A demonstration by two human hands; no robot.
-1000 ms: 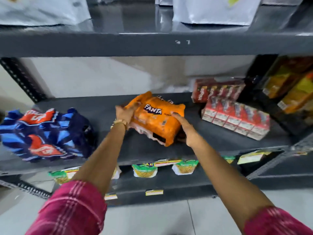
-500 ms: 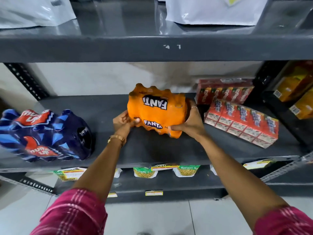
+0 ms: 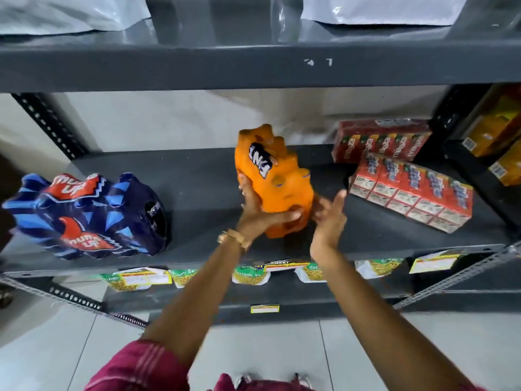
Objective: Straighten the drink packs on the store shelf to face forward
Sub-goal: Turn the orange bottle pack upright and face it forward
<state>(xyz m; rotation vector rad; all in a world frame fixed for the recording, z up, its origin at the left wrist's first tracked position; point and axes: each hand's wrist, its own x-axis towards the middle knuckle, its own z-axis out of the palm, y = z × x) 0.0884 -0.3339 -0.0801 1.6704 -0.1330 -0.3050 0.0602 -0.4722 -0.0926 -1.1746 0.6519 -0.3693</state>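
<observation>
An orange Fanta pack (image 3: 277,182) stands on the middle of the grey shelf (image 3: 197,182), turned so a narrow end points toward me. My left hand (image 3: 258,213) grips its near left lower corner, fingers wrapped under the front. My right hand (image 3: 328,218) is blurred, fingers spread, just right of the pack and slightly off it. A blue Thums Up pack (image 3: 84,218) lies at the shelf's left end. A red juice-carton pack (image 3: 414,193) sits skewed at the right, with a red Maaza carton pack (image 3: 380,141) behind it.
The upper shelf beam (image 3: 253,66) hangs low over the packs. Yellow cartons (image 3: 499,142) fill the neighbouring bay on the right. Snack packets (image 3: 251,275) and price tags line the shelf below. Tiled floor lies under the rack.
The Fanta pack has been rotated from broadside to end-on. My right hand has come off its right side; my left hand has shifted under its front corner.
</observation>
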